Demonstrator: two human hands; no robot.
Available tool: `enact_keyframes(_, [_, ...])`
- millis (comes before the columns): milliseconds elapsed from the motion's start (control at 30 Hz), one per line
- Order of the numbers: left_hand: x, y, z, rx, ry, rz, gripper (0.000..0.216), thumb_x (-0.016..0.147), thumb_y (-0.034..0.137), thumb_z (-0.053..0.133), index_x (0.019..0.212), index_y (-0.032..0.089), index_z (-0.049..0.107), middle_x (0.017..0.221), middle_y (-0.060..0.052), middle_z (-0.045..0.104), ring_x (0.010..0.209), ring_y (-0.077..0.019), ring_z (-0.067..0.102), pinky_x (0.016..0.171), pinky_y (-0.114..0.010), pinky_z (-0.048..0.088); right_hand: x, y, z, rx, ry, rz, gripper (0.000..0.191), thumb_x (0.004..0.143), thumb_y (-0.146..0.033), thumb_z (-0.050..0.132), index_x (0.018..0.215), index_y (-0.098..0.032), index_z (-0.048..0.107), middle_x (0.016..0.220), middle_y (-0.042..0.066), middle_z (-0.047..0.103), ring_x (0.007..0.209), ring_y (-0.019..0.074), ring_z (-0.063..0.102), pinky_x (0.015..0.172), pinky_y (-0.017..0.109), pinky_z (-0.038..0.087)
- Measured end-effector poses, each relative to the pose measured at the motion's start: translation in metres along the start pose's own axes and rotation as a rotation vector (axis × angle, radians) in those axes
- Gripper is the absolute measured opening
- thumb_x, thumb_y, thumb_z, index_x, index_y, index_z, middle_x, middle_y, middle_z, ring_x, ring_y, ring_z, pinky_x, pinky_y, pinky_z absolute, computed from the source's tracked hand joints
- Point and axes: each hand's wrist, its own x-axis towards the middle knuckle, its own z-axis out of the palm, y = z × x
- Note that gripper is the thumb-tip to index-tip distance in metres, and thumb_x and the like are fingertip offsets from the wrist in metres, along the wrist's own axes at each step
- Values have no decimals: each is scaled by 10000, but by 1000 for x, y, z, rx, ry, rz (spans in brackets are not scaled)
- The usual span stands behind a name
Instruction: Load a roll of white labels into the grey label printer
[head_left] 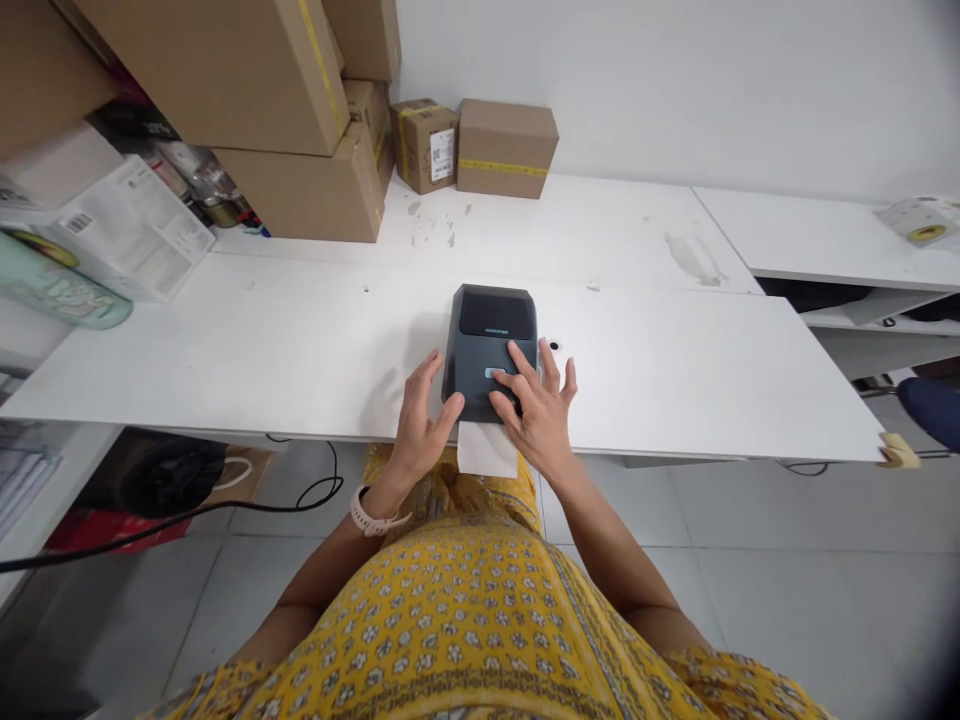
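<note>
A dark grey label printer (480, 350) sits near the front edge of the white table. Out of its near side hangs a blank white paper label (486, 450), over the table's edge. My right hand (536, 405) rests on the printer's top with fingers spread, one fingertip at the small light-coloured button. At the printer's left side is my left hand (424, 415), its fingers apart and its thumb by the front left corner; whether it touches the casing I cannot tell. A pale pink watch band circles my left wrist.
Cardboard boxes (322, 190) are stacked at the back left of the table (712, 380), with two smaller boxes beside them. A mint-green bottle (82, 290) and a white carton (142, 230) are at far left. A black cable (247, 508) hangs below the table.
</note>
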Motion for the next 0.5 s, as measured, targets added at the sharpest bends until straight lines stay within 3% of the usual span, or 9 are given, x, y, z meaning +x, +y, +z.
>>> enact_keyframes(133, [-4, -8, 13, -175, -9, -206, 594, 974, 528, 512, 1527, 343, 393, 1683, -17, 265, 1566, -246, 203, 1290, -443, 175, -31, 8, 6, 195, 125, 150, 467, 1010, -513, 429, 1469, -426, 449, 1666, -54, 303, 1582, 279, 160, 1253, 656, 137])
enact_keyframes(233, [-6, -16, 18, -190, 11, -199, 586, 990, 572, 441, 1520, 324, 425, 1685, 4, 260, 1584, -227, 126, 1306, -408, 107, -43, 8, 11, 362, 152, 267, 528, 1034, -523, 331, 1553, -426, 306, 1670, -21, 299, 1576, 266, 187, 1255, 643, 159])
enact_keyframes(367, [-5, -20, 24, -154, 38, -144, 633, 998, 604, 378, 1541, 281, 404, 1690, -16, 244, 1589, -216, 87, 1306, -415, 83, -43, 2, 13, 444, 137, 290, 567, 1017, -574, 349, 1561, -422, 295, 1679, -19, 280, 1566, 275, 225, 1261, 636, 160])
enact_keyframes(500, [3, -11, 19, -159, 57, -122, 625, 984, 641, 365, 1515, 321, 445, 1690, 18, 241, 1585, -223, 114, 1297, -421, 139, -32, -1, 3, 432, 156, 258, 568, 1010, -603, 329, 1545, -413, 348, 1667, -18, 310, 1555, 289, 254, 1258, 629, 184])
